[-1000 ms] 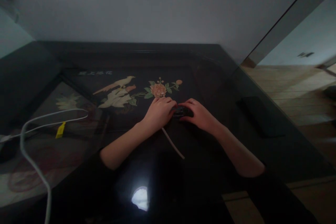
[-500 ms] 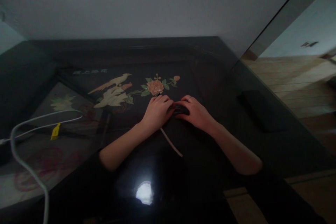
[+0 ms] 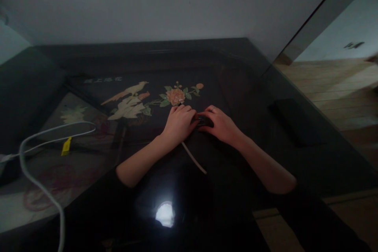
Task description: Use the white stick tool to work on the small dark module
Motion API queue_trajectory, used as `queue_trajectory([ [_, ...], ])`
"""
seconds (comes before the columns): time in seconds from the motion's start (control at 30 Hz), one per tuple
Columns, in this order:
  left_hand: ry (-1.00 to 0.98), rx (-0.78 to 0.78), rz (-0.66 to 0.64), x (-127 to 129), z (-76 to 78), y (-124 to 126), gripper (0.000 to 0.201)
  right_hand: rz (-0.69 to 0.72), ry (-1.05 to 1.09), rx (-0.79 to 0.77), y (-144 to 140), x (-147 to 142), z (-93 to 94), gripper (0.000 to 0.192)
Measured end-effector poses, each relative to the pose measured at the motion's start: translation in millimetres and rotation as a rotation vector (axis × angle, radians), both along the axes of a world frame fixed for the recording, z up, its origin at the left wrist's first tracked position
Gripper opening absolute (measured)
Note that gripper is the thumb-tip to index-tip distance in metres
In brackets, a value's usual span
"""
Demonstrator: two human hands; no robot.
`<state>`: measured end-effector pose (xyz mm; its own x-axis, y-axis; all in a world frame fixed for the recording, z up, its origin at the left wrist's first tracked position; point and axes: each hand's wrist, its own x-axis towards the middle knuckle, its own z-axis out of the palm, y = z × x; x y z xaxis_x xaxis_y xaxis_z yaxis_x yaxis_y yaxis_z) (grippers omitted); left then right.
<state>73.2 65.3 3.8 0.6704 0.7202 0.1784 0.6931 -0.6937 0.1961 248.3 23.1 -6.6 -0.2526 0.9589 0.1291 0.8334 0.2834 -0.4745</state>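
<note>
Close together over the middle of the dark tabletop, my left hand (image 3: pixel 180 124) and my right hand (image 3: pixel 220 123) have their fingers curled in toward each other. Between the thumbs and fingertips of both is a small dark object (image 3: pixel 202 120) with a few shiny lines on it; its kind I cannot make out. A ring shows on a finger of my right hand. From under my left wrist a short pale cord (image 3: pixel 194 159) runs toward me and ends on the table; whether it joins the dark object is hidden.
A glossy table (image 3: pixel 242 86) with a bird and flower picture spans the view. At left lies a white cable (image 3: pixel 41 186) with a yellow tag (image 3: pixel 66 146). A flat black object (image 3: pixel 296 121) rests at right. The wall (image 3: pixel 147 4) stands behind.
The view has shifted slightly. Both hands stay together around the dark object, which now shows less between the fingers.
</note>
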Motion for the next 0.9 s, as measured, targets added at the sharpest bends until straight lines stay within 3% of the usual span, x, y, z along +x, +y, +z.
queue_trajectory([
  [0.9, 0.016, -0.012, 0.003, 0.3, -2.3, 1.7, 0.015, -0.023, 0.034, -0.019, 1.0, 0.6, -1.5, 0.041],
])
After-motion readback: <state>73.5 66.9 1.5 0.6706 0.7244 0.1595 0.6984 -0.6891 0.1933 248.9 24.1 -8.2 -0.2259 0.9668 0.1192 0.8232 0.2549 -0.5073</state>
